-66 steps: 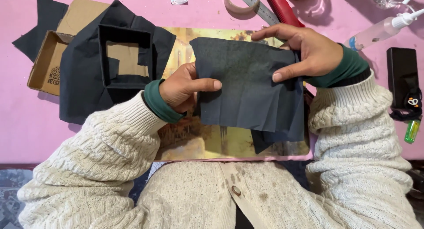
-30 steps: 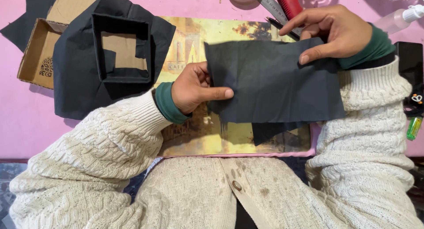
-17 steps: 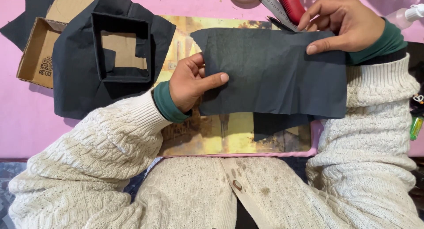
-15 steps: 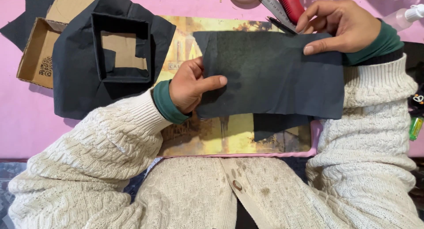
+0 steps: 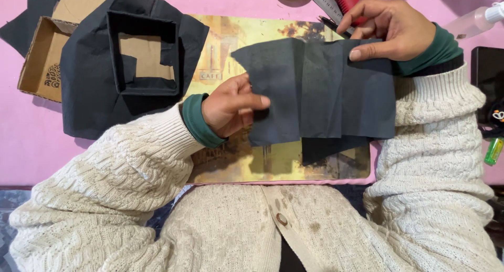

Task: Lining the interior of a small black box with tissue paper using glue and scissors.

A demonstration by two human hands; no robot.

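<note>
A dark fabric piece is being pinched at its left edge by the left hand and at its top right corner by the right hand, above the yellow board on the pink worktop. Folds are being formed; creasing or slipping could probably follow if tension stays uneven. Both wrists are being held bent inward.

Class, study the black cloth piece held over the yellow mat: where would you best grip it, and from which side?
Grip the black cloth piece at its two opposite side edges, pinching from left and right as the left hand and right hand do. It is limp and creased, so one central grip would probably let it sag.
</note>
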